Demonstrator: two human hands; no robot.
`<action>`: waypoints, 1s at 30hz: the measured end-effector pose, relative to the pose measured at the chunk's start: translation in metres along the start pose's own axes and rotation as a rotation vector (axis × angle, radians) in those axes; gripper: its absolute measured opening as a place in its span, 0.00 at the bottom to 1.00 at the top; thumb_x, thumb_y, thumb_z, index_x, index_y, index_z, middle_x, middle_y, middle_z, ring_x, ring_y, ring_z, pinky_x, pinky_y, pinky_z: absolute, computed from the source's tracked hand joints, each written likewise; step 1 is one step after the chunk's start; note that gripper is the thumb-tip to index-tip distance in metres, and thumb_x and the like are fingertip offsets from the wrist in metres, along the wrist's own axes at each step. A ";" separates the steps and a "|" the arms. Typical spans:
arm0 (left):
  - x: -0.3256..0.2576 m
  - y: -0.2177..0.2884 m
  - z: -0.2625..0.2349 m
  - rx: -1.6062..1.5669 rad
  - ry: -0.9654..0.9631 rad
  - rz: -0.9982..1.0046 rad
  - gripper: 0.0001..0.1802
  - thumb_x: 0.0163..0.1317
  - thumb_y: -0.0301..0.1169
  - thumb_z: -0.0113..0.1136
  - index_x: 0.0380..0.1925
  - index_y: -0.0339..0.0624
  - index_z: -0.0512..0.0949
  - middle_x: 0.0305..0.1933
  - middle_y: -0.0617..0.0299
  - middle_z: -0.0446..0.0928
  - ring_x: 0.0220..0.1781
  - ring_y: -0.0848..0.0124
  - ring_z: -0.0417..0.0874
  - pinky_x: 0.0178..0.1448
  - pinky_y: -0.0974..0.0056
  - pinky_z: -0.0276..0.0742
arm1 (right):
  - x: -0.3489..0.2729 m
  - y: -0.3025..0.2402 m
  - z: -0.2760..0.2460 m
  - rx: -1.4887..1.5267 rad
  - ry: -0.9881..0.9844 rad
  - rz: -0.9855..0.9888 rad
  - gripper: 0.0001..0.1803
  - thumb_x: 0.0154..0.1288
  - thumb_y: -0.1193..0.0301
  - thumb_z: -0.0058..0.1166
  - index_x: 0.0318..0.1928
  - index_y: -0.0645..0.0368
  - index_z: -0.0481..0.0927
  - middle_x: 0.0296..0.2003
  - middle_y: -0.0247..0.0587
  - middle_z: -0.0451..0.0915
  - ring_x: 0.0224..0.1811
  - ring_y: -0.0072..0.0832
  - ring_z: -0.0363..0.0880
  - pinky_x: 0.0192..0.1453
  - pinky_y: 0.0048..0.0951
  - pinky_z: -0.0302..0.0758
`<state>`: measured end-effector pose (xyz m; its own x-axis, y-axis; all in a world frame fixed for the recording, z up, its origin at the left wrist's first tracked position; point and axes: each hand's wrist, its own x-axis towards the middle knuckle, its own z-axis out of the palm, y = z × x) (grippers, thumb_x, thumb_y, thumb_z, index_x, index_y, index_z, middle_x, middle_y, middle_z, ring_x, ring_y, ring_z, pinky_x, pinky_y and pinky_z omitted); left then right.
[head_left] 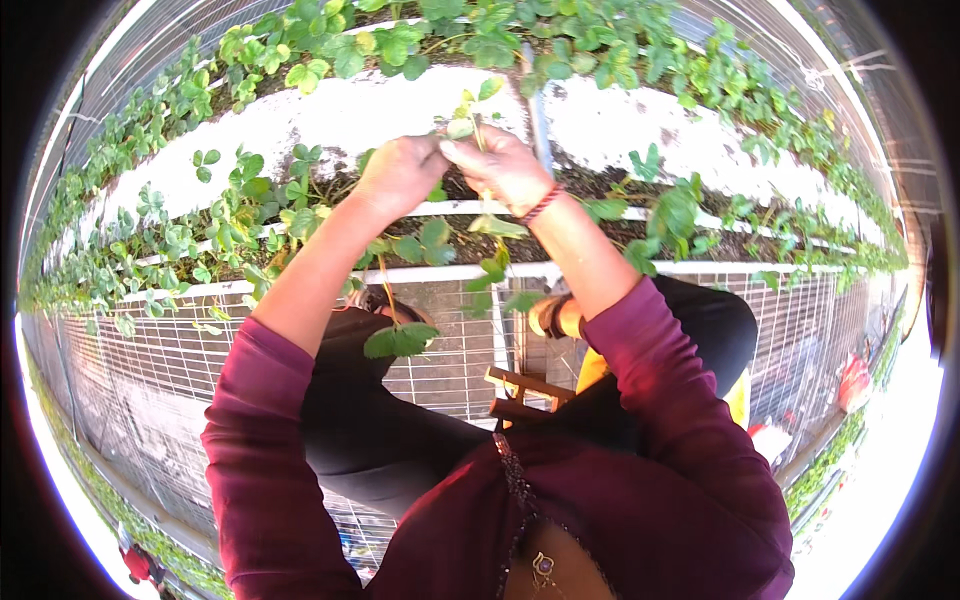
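My two hands meet over the planted row, their fingertips together. My left hand (402,172) is closed with bent fingers, and what it pinches, if anything, is hidden. My right hand (508,175), a red cord at its wrist, closes around a thin leaf stem (477,128). Small yellow-green leaves (488,90) rise above the fingers, and a paler leaf (460,128) lies against the fingertips. Below the hands grow strawberry-like plants (435,240) with toothed leaves. One large leaf (400,340) hangs over the near edge.
White sheeting (350,110) covers the bed between two leafy rows. A pale rail (450,272) runs along the near edge, and a grey pipe (540,130) crosses the bed. Beneath me are wire mesh (440,385) and a brown wooden piece (530,385). A person in red (138,565) shows far lower left.
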<state>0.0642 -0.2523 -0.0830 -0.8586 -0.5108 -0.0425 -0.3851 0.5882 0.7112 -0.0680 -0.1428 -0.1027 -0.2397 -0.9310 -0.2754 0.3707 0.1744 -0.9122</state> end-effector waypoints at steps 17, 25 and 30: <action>-0.145 0.063 -0.028 -0.367 -0.158 -0.135 0.20 0.64 0.24 0.52 0.57 0.34 0.71 0.49 0.58 0.78 0.51 0.73 0.77 0.57 0.68 0.72 | -0.537 0.050 -0.198 -0.727 1.499 -0.182 0.20 0.71 0.65 0.46 0.22 0.64 0.72 0.16 0.27 0.64 0.21 0.18 0.59 0.24 0.24 0.58; -0.181 0.076 -0.058 -0.263 -0.102 -0.108 0.19 0.64 0.28 0.57 0.53 0.33 0.74 0.46 0.57 0.80 0.46 0.73 0.79 0.52 0.67 0.75 | -0.605 0.264 -0.273 -1.372 0.687 0.823 0.18 0.61 0.62 0.57 0.47 0.58 0.75 0.39 0.38 0.78 0.39 0.33 0.76 0.37 0.36 0.75; -0.193 0.010 -0.032 0.121 0.072 -0.224 0.15 0.62 0.29 0.55 0.48 0.39 0.79 0.50 0.55 0.81 0.48 0.64 0.83 0.54 0.62 0.76 | -0.561 0.128 -0.252 -1.295 0.259 1.021 0.17 0.56 0.64 0.61 0.43 0.58 0.78 0.34 0.41 0.82 0.34 0.34 0.82 0.35 0.35 0.79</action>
<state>0.2373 -0.1679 -0.0447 -0.7228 -0.6776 -0.1359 -0.6042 0.5242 0.6002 -0.1119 0.4826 -0.1409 -0.5647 -0.2237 -0.7944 -0.4481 0.8914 0.0675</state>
